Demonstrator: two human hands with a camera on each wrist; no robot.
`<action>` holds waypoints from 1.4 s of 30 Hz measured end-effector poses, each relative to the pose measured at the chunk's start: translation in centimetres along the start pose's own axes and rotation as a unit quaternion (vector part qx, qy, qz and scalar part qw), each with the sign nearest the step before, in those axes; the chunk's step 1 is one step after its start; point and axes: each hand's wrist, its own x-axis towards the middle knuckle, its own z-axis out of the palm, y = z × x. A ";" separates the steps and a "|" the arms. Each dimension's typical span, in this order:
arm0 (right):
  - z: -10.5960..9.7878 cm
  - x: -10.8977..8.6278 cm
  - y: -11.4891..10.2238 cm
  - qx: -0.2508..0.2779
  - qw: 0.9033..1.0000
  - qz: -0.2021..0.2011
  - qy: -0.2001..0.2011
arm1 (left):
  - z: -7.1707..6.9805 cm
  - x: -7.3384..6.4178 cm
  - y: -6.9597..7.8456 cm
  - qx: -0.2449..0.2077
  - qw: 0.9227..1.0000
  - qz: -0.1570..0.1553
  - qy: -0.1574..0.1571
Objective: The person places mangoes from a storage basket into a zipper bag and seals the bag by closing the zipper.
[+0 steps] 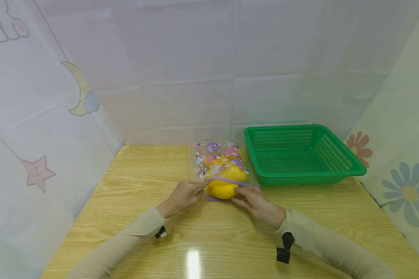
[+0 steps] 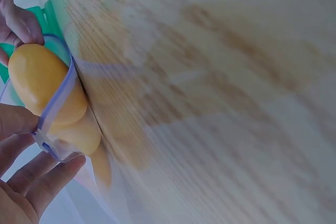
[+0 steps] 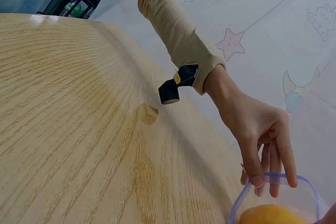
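A clear zip bag [image 1: 200,168] with cartoon prints and a purple-edged mouth lies on the table, its mouth spread open toward me. Several yellow mangoes show inside, partly covered by the prints. One mango [image 1: 221,190] sits in the mouth, its near side uncovered. My left hand [image 1: 183,197] pinches the left corner of the purple rim [image 2: 65,80], close to the slider [image 2: 43,141]. On the opposite side, my right hand [image 1: 256,203] holds the right end of that front mango by its fingertips, beside the rim. The right palm is turned away from view.
A green plastic basket [image 1: 309,179] with slotted walls stands right behind the bag's right side, close to it. Printed cloth walls [image 1: 181,104] rise behind the wooden table [image 1: 143,170] and at both sides. Black straps [image 1: 283,254] hang at the sleeves.
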 end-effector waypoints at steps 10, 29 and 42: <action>-0.3 -0.3 -0.3 -0.006 1.000 -0.001 -0.003 | 0.0 -0.1 -0.1 -0.011 1.000 -0.006 -0.003; -1.8 -1.7 -1.6 -0.064 0.997 -0.008 -0.041 | -0.1 -0.3 -0.5 -0.013 1.000 0.009 -0.013; -3.5 -1.1 -1.9 -0.288 0.946 -0.124 -0.081 | -0.3 -0.5 -0.4 -0.007 1.000 0.012 -0.026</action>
